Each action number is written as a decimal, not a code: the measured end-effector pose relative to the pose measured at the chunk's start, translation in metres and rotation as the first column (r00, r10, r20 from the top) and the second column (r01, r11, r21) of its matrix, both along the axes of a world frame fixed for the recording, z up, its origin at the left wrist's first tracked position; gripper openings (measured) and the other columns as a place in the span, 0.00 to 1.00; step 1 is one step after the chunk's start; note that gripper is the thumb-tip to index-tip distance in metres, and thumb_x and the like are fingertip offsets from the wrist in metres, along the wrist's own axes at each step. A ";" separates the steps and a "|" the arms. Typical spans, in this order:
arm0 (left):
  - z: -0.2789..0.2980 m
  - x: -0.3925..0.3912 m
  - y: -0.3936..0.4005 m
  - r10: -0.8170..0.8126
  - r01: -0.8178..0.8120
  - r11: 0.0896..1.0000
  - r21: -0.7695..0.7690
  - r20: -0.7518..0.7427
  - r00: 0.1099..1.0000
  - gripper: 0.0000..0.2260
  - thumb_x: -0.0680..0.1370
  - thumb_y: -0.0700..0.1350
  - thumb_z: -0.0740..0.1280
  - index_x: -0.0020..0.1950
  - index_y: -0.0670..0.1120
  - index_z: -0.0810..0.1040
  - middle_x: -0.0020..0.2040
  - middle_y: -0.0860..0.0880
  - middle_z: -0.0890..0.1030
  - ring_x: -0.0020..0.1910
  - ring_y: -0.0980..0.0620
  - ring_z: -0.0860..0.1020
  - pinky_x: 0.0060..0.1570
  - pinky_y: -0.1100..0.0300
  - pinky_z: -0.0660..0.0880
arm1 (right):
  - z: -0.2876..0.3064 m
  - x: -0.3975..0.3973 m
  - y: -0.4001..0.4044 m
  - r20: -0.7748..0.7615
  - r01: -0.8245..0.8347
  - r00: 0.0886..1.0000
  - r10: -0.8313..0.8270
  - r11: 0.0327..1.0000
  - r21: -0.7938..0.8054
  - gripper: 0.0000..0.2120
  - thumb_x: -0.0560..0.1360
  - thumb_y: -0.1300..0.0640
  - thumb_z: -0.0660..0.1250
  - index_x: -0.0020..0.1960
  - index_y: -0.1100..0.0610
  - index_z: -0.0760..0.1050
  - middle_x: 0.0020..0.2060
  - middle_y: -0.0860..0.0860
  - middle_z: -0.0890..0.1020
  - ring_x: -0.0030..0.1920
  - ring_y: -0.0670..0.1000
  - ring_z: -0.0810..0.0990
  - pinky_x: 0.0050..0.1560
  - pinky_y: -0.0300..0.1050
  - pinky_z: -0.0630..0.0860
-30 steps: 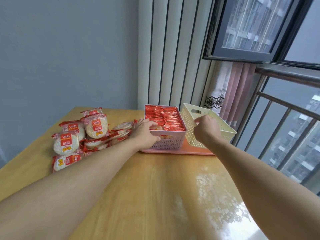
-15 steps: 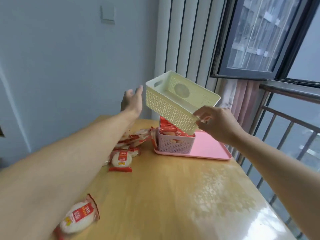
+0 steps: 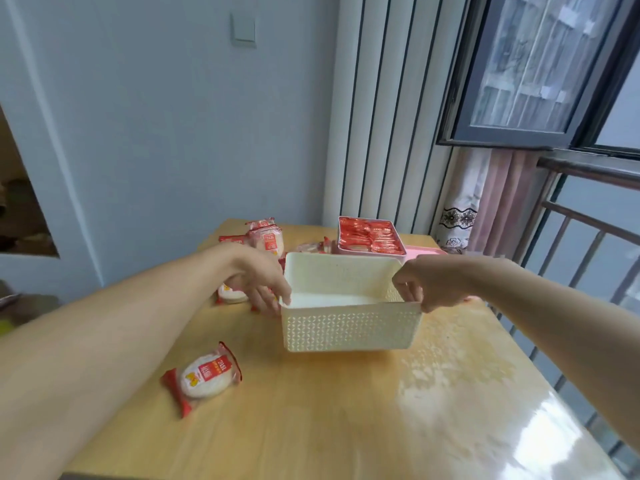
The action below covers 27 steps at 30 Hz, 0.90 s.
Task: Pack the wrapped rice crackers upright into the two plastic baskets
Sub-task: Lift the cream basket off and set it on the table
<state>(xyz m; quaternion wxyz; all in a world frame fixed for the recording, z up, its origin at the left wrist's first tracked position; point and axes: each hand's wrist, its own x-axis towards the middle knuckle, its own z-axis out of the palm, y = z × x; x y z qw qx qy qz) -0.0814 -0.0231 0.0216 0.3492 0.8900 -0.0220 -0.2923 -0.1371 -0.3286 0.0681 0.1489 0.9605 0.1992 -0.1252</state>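
Observation:
An empty cream plastic basket (image 3: 349,327) stands on the wooden table (image 3: 346,410) in front of me. My left hand (image 3: 259,282) grips its left rim and my right hand (image 3: 429,282) grips its right rim. Behind it a pink basket (image 3: 370,235), packed full of upright red-wrapped rice crackers, stands on a pink tray (image 3: 426,251). Several loose wrapped crackers (image 3: 266,237) lie in a pile at the back left, partly hidden by my left arm. One wrapped cracker (image 3: 204,375) lies alone near the front left.
A railing (image 3: 588,244) and an open window run along the table's right side. White vertical blinds and a curtain (image 3: 485,199) hang behind the table. A grey wall stands at the back left.
The cream basket came off the tray, swung through the air in my right hand, and now stands on the table nearer me. My left hand came down from the air onto its left rim.

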 end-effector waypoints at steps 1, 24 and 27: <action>-0.008 -0.005 0.000 -0.040 0.042 0.998 0.043 -0.045 0.998 0.17 0.74 0.37 0.75 0.62 0.35 0.78 0.54 0.40 0.83 0.56 0.41 0.84 0.56 0.48 0.82 | -0.006 -0.001 0.003 -0.014 0.002 1.000 -0.002 0.999 -0.047 0.14 0.71 0.64 0.73 0.42 0.47 0.72 0.43 0.44 0.80 0.43 0.47 0.79 0.35 0.36 0.71; -0.054 -0.007 0.097 -0.042 0.053 0.994 0.091 -0.116 0.992 0.16 0.65 0.50 0.82 0.39 0.48 0.75 0.32 0.50 0.79 0.30 0.55 0.74 0.34 0.64 0.74 | -0.040 0.070 0.074 0.130 0.113 0.981 -0.147 0.965 0.236 0.14 0.75 0.53 0.73 0.60 0.47 0.80 0.50 0.47 0.82 0.48 0.50 0.81 0.45 0.44 0.80; -0.017 -0.004 0.089 0.089 -0.084 0.965 -0.247 0.007 0.996 0.13 0.72 0.49 0.77 0.42 0.46 0.75 0.38 0.48 0.81 0.35 0.53 0.76 0.38 0.60 0.73 | -0.033 0.082 0.048 0.322 0.250 0.887 -0.330 0.931 0.265 0.09 0.77 0.57 0.68 0.57 0.53 0.78 0.44 0.50 0.82 0.40 0.49 0.80 0.28 0.40 0.74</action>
